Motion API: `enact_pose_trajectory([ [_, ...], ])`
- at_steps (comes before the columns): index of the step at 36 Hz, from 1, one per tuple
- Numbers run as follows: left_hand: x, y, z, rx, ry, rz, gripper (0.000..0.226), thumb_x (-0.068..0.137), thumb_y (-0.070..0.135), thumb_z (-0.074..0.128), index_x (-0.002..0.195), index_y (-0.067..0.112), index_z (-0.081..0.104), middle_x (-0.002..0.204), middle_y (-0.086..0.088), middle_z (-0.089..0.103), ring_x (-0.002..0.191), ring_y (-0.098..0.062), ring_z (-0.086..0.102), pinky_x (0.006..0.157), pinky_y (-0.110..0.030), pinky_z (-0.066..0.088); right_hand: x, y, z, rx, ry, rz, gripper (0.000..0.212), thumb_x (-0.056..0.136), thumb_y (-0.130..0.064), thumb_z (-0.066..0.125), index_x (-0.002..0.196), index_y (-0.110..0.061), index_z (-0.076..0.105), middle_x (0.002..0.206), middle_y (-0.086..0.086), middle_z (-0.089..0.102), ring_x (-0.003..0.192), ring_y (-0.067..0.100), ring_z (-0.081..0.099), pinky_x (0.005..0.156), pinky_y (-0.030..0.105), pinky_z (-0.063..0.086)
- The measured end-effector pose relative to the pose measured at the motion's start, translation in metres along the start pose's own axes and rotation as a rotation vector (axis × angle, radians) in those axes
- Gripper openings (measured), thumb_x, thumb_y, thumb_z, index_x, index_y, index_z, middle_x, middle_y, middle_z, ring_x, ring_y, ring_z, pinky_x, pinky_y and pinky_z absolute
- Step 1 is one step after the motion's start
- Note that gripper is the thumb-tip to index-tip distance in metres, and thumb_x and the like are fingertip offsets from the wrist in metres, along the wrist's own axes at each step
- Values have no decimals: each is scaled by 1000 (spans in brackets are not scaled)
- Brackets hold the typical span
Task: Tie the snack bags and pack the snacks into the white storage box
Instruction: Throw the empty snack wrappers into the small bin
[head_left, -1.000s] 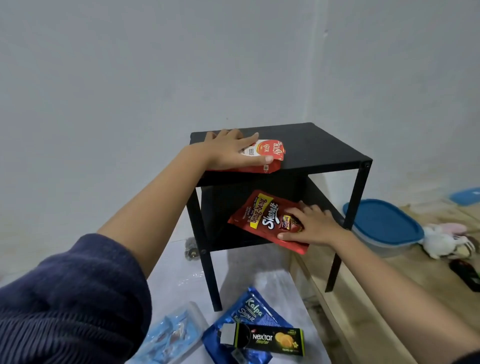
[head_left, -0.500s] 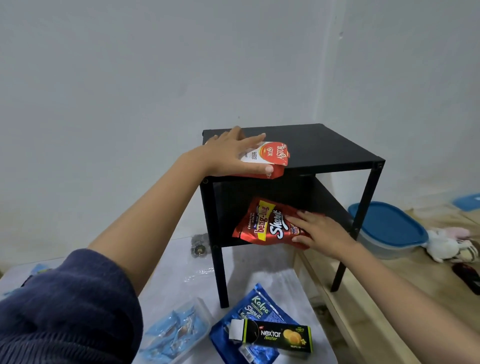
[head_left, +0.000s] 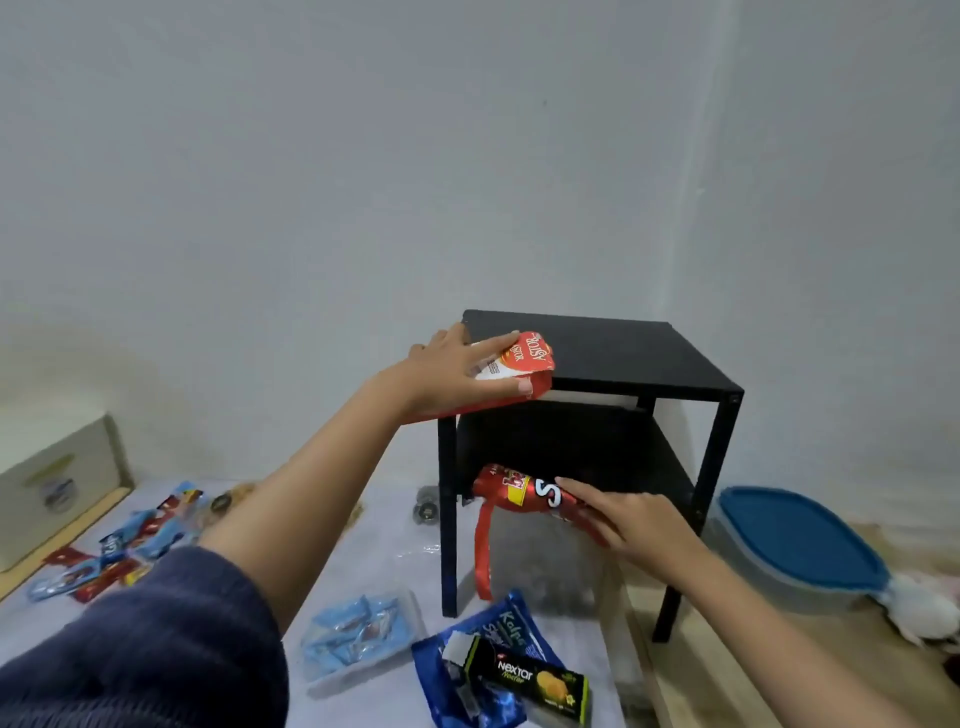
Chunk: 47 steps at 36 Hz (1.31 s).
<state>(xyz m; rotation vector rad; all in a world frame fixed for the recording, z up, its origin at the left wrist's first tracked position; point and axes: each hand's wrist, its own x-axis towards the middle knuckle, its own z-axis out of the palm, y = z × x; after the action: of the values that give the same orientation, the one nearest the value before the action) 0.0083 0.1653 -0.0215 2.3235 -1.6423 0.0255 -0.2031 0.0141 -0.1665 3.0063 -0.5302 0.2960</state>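
Note:
My left hand (head_left: 457, 371) grips a red and white Astor snack pack (head_left: 519, 364) at the front left corner of the black side table (head_left: 613, 353); the pack juts past the edge. My right hand (head_left: 634, 525) holds a red snack bag (head_left: 519, 491) at the front of the table's lower shelf, and a red strip of the bag hangs down below it. On the floor sheet near me lie a blue Kalpa bag (head_left: 498, 629) and a black Nextar box (head_left: 530, 680) on top of it. No white storage box is clearly visible.
A clear tray of blue wrapped snacks (head_left: 358, 634) lies on the floor. Several loose red and blue wrappers (head_left: 119, 551) are scattered at the left. A blue-lidded container (head_left: 795, 540) and a plush toy (head_left: 924, 608) sit on the wooden floor at the right. A pale box (head_left: 57, 483) stands at far left.
The view swung left and back. My left hand pulled the Astor pack toward the table's front left edge. My right hand drew the red bag forward out of the shelf, now crumpled.

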Motion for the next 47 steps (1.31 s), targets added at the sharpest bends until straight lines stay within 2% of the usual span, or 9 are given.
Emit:
enact_pose_trajectory([
  [7, -104, -32, 13, -49, 107, -335, 78, 68, 83, 29, 139, 55, 13, 127, -6, 38, 119, -27, 39, 104, -50, 31, -6, -50, 2, 183, 19, -225, 58, 88, -57, 28, 141, -53, 5, 131, -10, 58, 104, 11, 63, 83, 20, 47],
  [14, -248, -83, 13, -156, 230, -671, 80, 65, 89, 31, 137, 55, 22, 109, -3, 43, 102, -25, 50, 93, -42, 44, 24, -160, 20, 253, -13, -420, 56, 97, -35, 38, 134, -60, 3, 114, 3, 68, 96, 23, 65, 78, 34, 50],
  [16, -291, -98, 11, -121, 270, -763, 76, 70, 85, 33, 138, 52, 26, 111, -5, 48, 102, -24, 51, 86, -36, 43, 35, -200, 20, 275, -37, -477, 55, 98, -35, 38, 138, -59, 10, 117, 1, 66, 99, 22, 63, 77, 32, 48],
  [19, -356, -124, 8, -130, 378, -897, 82, 62, 91, 27, 135, 54, 26, 113, -10, 51, 110, -29, 49, 96, -43, 41, 53, -267, 21, 350, -38, -550, 49, 97, -33, 40, 139, -52, 25, 129, -5, 59, 108, 19, 59, 81, 30, 47],
  [22, -418, -150, 6, -153, 452, -1012, 93, 53, 98, 21, 136, 55, 23, 118, -9, 49, 117, -30, 45, 101, -49, 38, 71, -340, 24, 384, -54, -625, 49, 96, -36, 40, 138, -55, 24, 130, -3, 59, 106, 22, 61, 83, 34, 50],
  [26, -498, -189, 7, -174, 495, -1172, 77, 66, 90, 31, 135, 57, 23, 127, -6, 48, 118, -27, 46, 96, -41, 37, 92, -444, 26, 405, -64, -735, 48, 97, -38, 39, 140, -52, 23, 133, -1, 57, 108, 20, 60, 81, 32, 50],
  [28, -539, -211, 6, -164, 532, -1232, 74, 64, 91, 28, 132, 61, 23, 129, -2, 49, 118, -26, 47, 99, -47, 36, 102, -496, 29, 425, -69, -789, 47, 98, -38, 38, 140, -51, 23, 129, 0, 58, 106, 18, 60, 81, 30, 51],
  [36, -700, -262, 12, -213, 657, -1567, 71, 67, 86, 31, 133, 59, 23, 120, -4, 48, 118, -26, 43, 101, -48, 35, 112, -701, 52, 441, -188, -1000, 46, 96, -34, 41, 138, -50, 29, 126, 1, 60, 106, 24, 60, 82, 34, 50],
  [47, -869, -309, 94, -517, 877, -1984, 77, 58, 94, 37, 127, 59, 31, 133, -1, 50, 125, -27, 45, 107, -47, 34, 69, -929, 145, 324, -414, -1325, 49, 95, -36, 41, 139, -51, 26, 127, -1, 61, 110, 22, 59, 84, 34, 49],
])
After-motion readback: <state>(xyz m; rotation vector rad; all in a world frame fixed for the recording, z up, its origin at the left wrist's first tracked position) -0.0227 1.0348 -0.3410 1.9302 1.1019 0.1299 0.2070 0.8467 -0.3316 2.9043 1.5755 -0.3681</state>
